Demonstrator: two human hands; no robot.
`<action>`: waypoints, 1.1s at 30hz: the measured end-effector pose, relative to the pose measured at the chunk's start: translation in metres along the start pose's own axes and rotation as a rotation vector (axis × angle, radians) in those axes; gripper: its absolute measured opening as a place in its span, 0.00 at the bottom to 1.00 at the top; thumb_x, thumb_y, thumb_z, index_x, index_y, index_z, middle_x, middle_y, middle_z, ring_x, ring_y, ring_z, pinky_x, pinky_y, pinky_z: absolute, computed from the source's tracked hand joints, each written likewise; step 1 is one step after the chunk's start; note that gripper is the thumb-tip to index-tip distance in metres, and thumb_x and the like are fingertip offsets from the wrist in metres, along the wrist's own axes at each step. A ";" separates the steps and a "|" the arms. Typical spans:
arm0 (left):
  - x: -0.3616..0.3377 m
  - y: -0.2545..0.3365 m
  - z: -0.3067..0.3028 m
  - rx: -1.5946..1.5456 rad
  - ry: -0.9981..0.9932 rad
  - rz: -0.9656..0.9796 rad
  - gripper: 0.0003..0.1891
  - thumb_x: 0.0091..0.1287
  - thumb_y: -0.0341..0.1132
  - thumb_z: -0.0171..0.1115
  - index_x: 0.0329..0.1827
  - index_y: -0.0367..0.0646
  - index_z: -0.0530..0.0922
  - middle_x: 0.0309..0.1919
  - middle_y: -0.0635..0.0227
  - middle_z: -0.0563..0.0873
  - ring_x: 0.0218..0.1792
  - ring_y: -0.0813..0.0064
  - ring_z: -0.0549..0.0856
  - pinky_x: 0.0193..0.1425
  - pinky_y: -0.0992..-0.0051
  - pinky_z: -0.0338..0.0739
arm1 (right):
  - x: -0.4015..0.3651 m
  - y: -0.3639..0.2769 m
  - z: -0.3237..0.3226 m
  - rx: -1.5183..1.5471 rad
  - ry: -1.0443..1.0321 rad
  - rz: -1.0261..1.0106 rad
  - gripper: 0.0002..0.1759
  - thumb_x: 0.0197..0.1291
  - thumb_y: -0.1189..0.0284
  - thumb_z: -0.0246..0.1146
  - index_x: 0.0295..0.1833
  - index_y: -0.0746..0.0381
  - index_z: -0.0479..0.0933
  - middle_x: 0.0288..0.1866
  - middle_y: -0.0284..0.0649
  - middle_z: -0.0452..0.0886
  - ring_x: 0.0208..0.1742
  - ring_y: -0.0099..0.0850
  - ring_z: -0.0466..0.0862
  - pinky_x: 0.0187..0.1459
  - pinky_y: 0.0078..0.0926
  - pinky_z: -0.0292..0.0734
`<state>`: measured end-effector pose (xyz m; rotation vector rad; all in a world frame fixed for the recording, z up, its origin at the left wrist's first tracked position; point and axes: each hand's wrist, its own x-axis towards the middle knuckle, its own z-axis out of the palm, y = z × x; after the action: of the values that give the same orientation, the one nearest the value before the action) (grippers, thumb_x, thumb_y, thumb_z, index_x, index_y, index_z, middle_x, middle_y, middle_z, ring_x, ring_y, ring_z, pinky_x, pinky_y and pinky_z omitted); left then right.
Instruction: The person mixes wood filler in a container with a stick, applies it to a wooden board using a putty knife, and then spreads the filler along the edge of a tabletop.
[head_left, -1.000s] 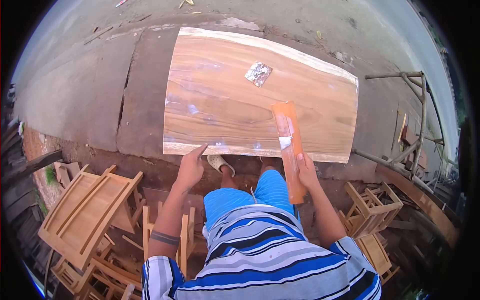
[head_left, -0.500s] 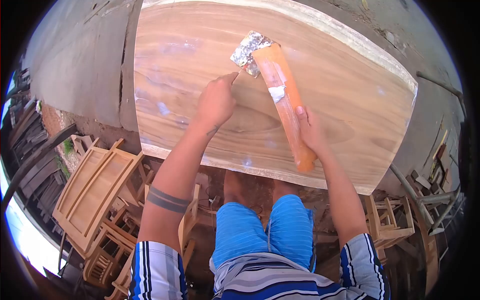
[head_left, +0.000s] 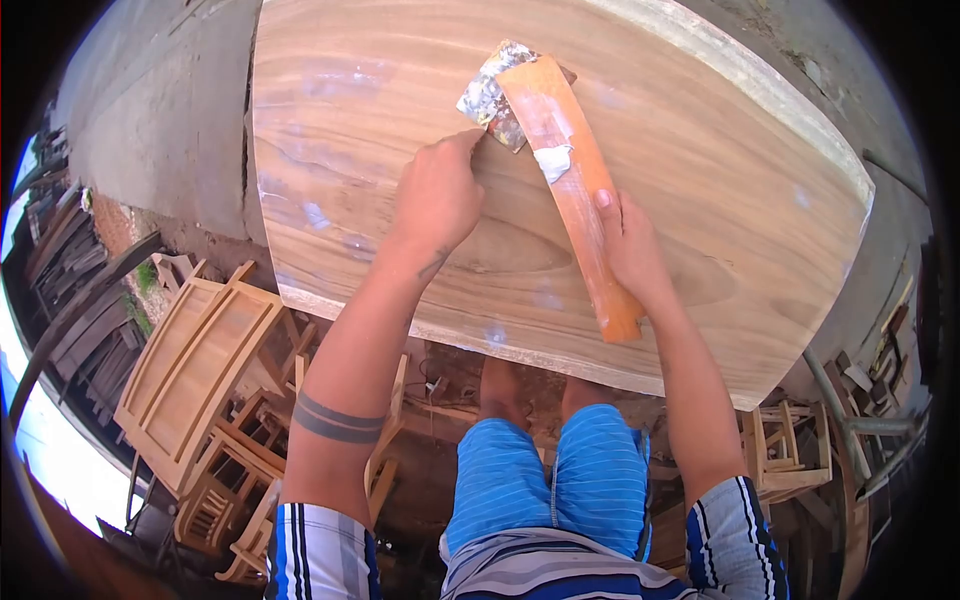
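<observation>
My right hand (head_left: 635, 250) grips the lower half of a long orange wooden slat (head_left: 578, 215), thumb on its face. A lump of white putty (head_left: 553, 161) and pale smears mark the slat. Behind its upper end shows a paint-speckled flat piece (head_left: 487, 98), partly covered by the slat. My left hand (head_left: 440, 190) is closed, its fingertips at the lower corner of that speckled piece. What those fingers pinch, if anything, is too small to make out. Below both hands lies a broad wooden tabletop (head_left: 340, 170) with whitish filler patches.
Wooden chair frames (head_left: 200, 370) are piled at the lower left. A small wooden frame (head_left: 790, 455) stands at the lower right, near grey metal tubing (head_left: 880, 425). Stacked timber (head_left: 85, 340) lies at far left. Concrete slabs (head_left: 165, 130) extend beyond the tabletop.
The view has shifted slightly. My left hand has come a little closer to the speckled piece and slat. The right hand keeps its grip on the slat.
</observation>
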<state>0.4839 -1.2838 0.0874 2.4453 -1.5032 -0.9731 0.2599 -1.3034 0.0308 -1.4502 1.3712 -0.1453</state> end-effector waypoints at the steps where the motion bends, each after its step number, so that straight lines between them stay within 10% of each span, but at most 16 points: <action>1: 0.000 -0.001 0.001 -0.003 -0.002 0.016 0.28 0.53 0.15 0.50 0.59 0.39 0.79 0.43 0.40 0.84 0.47 0.43 0.83 0.51 0.57 0.78 | 0.000 -0.001 0.000 -0.002 0.000 0.005 0.27 0.74 0.54 0.47 0.38 0.70 0.71 0.30 0.61 0.78 0.37 0.62 0.78 0.41 0.52 0.70; 33: 0.012 0.005 -0.009 -0.029 -0.067 0.035 0.28 0.55 0.16 0.47 0.59 0.40 0.79 0.43 0.41 0.84 0.46 0.44 0.83 0.52 0.59 0.77 | -0.003 -0.007 0.003 -0.051 0.009 0.051 0.24 0.74 0.55 0.48 0.41 0.69 0.72 0.32 0.63 0.79 0.39 0.65 0.77 0.41 0.58 0.69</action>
<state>0.4887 -1.2984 0.0906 2.3812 -1.5352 -1.0734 0.2654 -1.3009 0.0366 -1.4570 1.4271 -0.0851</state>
